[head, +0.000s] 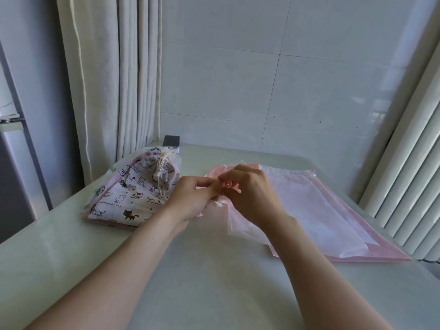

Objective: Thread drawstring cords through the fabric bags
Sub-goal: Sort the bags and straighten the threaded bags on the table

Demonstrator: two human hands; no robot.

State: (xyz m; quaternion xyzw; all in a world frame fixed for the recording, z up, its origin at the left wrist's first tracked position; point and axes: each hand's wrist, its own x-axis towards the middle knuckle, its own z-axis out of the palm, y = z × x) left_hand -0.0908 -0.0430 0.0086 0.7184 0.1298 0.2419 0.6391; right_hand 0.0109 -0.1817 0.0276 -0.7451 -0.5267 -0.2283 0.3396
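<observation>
pale table; fingers of left hand and right hand pinch sheer pink bag.

Both hands meet over the middle of the pale desk. The left hand and the right hand have their fingers curled together, pinching the bunched top edge of a sheer white bag; whether a cord is held there cannot be told. To the right lies a flat stack of pink and white bags. To the left sits a cat-print bag, its neck tied with a cream cord. A small dark-topped box stands behind it, beside the curtain.
</observation>
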